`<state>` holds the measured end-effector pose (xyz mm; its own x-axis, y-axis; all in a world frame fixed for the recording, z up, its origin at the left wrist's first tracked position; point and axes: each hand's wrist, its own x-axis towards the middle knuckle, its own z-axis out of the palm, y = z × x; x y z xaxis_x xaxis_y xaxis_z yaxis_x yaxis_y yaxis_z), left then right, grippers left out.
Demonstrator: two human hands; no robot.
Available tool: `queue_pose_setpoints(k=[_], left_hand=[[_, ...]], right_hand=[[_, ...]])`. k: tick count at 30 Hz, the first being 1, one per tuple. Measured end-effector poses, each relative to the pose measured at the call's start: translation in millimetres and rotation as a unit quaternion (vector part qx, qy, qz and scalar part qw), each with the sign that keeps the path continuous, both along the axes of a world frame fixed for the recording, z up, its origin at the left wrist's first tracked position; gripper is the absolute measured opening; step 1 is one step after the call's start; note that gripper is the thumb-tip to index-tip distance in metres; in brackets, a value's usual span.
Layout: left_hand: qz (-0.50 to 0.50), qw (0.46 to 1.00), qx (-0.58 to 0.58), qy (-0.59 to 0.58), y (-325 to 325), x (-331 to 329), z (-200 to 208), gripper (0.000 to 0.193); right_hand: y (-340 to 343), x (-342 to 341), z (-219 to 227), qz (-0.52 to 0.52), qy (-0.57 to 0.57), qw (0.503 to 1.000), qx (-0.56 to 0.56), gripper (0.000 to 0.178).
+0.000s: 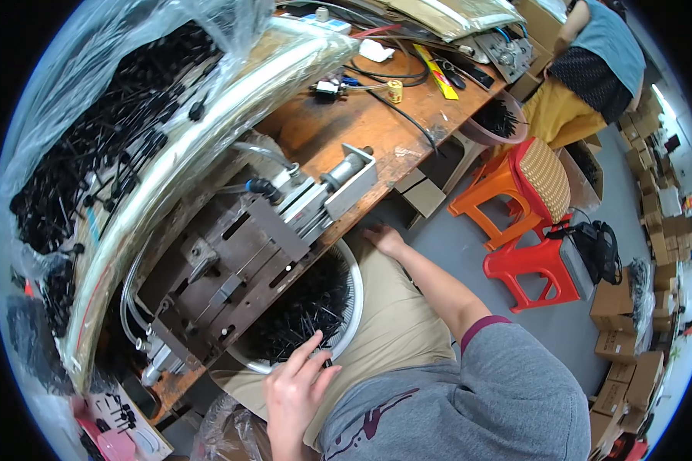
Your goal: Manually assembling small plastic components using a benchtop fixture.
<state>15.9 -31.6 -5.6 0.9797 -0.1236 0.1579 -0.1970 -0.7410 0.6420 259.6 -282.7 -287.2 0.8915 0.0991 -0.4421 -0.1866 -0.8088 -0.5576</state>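
My left hand (296,384) is raised at the near rim of a round white basket (354,296) that sits by my lap. Its index finger stretches out, while the thumb and another fingertip close on a small black part (328,363), mostly hidden. Many thin black plastic parts (304,311) fill the basket. My right hand (386,241) rests on my knee beside the far side of the basket, with loosely extended fingers and nothing visible in it. In front of me, a metal fixture (242,261) with pneumatic cylinders and clear hoses is mounted at the bench edge.
A plastic-covered tray (207,157) heaped with black parts stands at the left. Cables and a yellow strip (436,73) lie on the wooden bench (323,127). Orange and red stools (530,269), a pink tub (507,134) and cardboard boxes stand right; another person (592,69) is beyond.
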Motion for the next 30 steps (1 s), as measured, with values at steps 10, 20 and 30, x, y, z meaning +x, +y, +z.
queue_pose_setpoints(k=[10, 20, 30], left_hand=[[0.023, 0.992, 0.067, 0.099, 9.0, -10.2, -77.8, 0.025], [0.002, 0.995, 0.061, 0.076, -0.3, -1.6, -83.1, 0.023], [-0.012, 0.997, 0.06, 0.056, -1.8, -0.9, -82.0, 0.025]], right_hand=[[41.3, 35.0, 10.5, 0.058, 0.049, 0.986, -0.145, 0.059], [32.4, 46.2, -17.1, 0.079, 0.074, 0.99, -0.086, 0.06], [27.9, 43.8, -22.1, 0.085, 0.045, 0.991, -0.092, 0.057]])
